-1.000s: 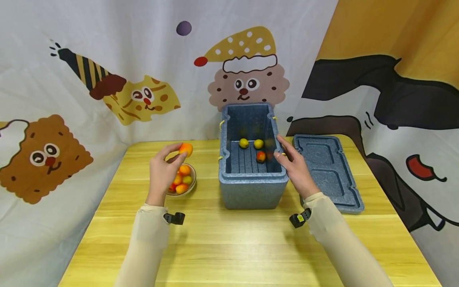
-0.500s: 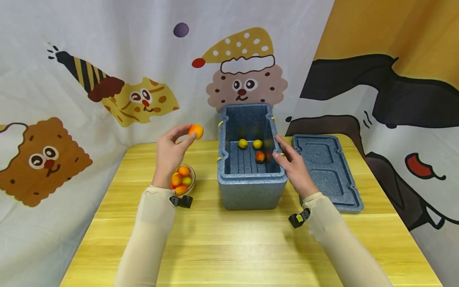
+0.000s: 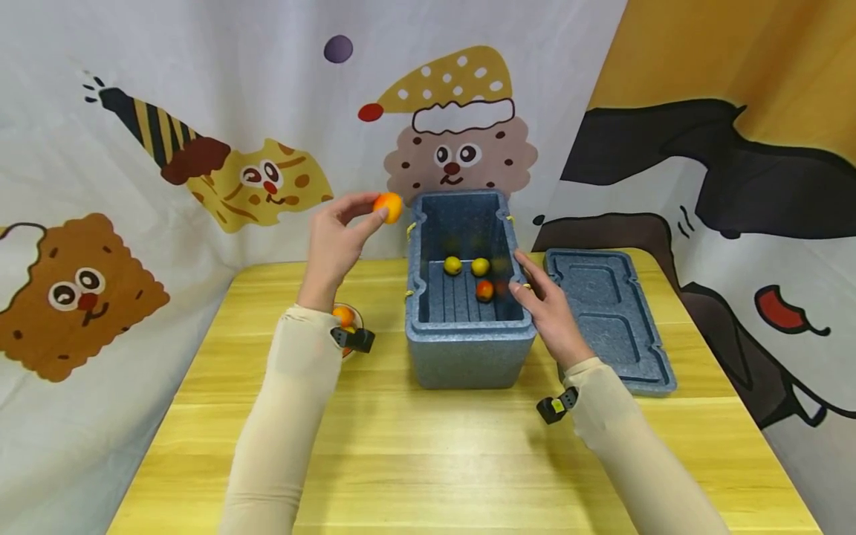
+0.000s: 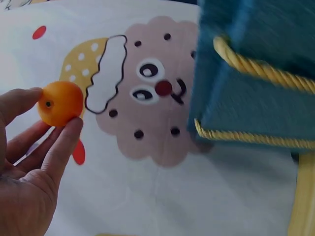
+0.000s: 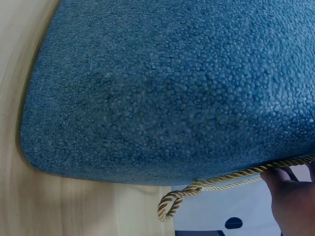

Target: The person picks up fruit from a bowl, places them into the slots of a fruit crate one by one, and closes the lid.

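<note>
My left hand (image 3: 337,241) pinches a small orange (image 3: 388,207) between thumb and fingertips, up in the air left of the foam box (image 3: 471,360). The orange (image 4: 64,101) shows a dark stem spot in the left wrist view. My right hand (image 3: 555,316) grips the box's right rim, thumb over the top edge. In the right wrist view its fingers meet the yellow rope (image 5: 236,174) on the box side. On the box floor lie two yellow fruits, one on the left (image 3: 452,266) and one beside it (image 3: 480,267), plus a red-orange fruit (image 3: 484,290).
A bowl (image 3: 362,318) of fruit stands left of the box, mostly hidden by my left wrist and its camera. The grey lid (image 3: 615,327) lies on the table (image 3: 428,461) to the right. A cartoon-print curtain (image 3: 267,67) hangs behind.
My left hand has risen and moved right, carrying the orange from above the bowl to near the box's left back corner. The right hand stays on the rim.
</note>
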`<move>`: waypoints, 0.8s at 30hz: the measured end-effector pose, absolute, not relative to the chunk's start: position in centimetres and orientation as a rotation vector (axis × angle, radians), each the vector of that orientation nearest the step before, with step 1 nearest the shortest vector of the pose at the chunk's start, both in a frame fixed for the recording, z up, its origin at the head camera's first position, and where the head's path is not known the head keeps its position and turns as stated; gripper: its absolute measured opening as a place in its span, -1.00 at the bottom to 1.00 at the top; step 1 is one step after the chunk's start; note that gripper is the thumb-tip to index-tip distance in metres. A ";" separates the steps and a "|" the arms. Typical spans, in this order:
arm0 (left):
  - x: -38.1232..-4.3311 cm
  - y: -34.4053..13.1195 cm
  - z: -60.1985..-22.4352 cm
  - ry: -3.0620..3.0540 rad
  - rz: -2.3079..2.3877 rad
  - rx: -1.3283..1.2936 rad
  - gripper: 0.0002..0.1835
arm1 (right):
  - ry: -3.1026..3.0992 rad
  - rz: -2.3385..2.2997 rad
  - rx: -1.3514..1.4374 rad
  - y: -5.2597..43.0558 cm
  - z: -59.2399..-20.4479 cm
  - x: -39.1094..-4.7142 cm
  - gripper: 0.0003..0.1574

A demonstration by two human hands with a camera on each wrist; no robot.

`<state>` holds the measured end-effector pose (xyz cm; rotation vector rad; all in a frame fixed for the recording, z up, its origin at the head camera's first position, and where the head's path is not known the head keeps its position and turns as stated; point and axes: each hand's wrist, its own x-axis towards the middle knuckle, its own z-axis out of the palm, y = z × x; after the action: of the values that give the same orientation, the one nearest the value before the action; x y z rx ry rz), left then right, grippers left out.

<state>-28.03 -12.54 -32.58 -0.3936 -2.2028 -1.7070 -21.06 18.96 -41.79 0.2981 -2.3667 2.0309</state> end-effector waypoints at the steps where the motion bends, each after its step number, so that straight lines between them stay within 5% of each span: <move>1: -28.4 -12.2 -32.3 -2.189 -1.709 -0.409 -0.65 | -2.368 2.026 0.297 19.0 -42.0 -21.2 -0.27; 24: -33.9 -6.7 -30.6 -2.371 -1.821 -0.265 -0.69 | -2.354 2.032 0.290 19.3 -43.0 -21.6 -0.29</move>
<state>-33.95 -6.72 -30.64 -0.2647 -2.3709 -1.8213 -21.56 19.26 -43.05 0.2898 -2.3537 2.0322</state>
